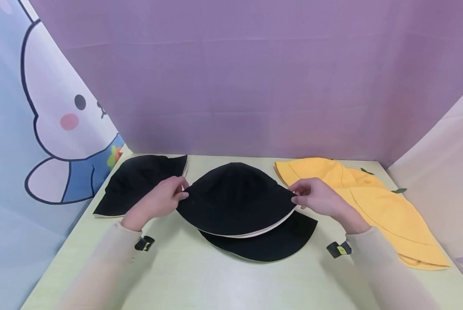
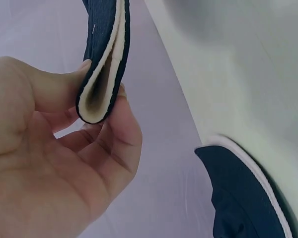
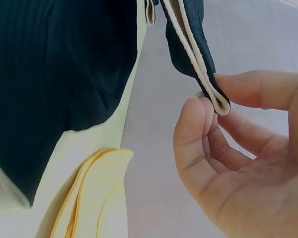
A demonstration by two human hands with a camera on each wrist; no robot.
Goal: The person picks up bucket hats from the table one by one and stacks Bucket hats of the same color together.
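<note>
A black bucket hat (image 1: 237,200), folded flat with a cream lining edge, is held up between both hands. My left hand (image 1: 163,199) pinches one brim corner, thumb on one face and fingers on the other, as the left wrist view shows. At the opposite corner my right hand (image 1: 316,197) pinches the brim the same way. Beneath it, a second black hat (image 1: 266,245) lies on the table, partly hidden by the held one. A third black hat (image 1: 138,183) lies flat at the left, behind my left hand.
Two yellow hats (image 1: 386,215) with small green leaf tabs overlap at the right, partly behind my right forearm. The pale table (image 1: 231,284) ends at a purple cloth backdrop (image 1: 247,86). A cartoon-printed curtain (image 1: 6,241) hangs on the left.
</note>
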